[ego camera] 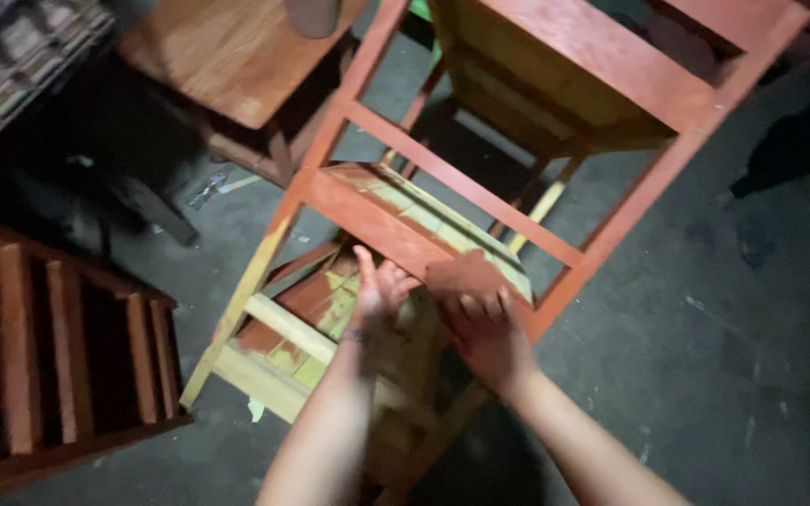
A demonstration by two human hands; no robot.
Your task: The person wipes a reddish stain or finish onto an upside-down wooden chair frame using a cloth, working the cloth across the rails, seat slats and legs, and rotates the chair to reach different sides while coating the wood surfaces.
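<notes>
A wooden chair frame (480, 187), painted red-orange with bare yellowish parts, stands tilted on the floor in front of me. My left hand (379, 292) is flat with fingers spread against a lower panel of the frame, under a red rail (372, 220). My right hand (485, 328) presses a reddish-brown sanding pad or cloth (466, 276) against the same rail, close to the left hand. Both forearms reach up from the bottom edge of the head view.
A brown wooden stool (227, 56) stands at the top left. A dark red slatted piece of furniture (58, 356) fills the left edge. The floor (733, 375) is dark grey concrete with small scraps. A dark shape lies at the right edge (799, 141).
</notes>
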